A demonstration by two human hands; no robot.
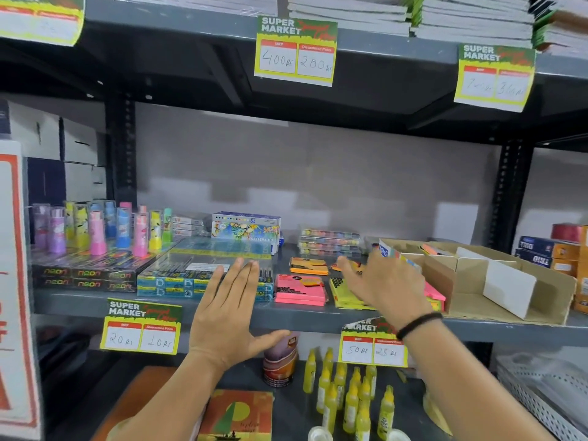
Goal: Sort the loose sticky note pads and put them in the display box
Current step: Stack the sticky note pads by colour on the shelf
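Observation:
Loose sticky note pads lie on the grey middle shelf [296,315]: a pink stack [299,289], an orange pad [308,266] behind it and a yellow stack [345,296] to the right. The cardboard display box [496,281] with white dividers stands at the right; more pink pads [434,292] lean at its left end. My left hand [229,310] is flat and open in front of the shelf, left of the pink stack. My right hand [381,281] is spread open over the yellow stack and holds nothing.
Blue pen boxes [203,272] and neon boxes [86,276] fill the shelf's left, with colourful tubes behind. Pastel boxes [246,229] stand at the back. Price tags hang from the shelf edges. Yellow glue bottles [346,396] and a jar stand on the lower shelf.

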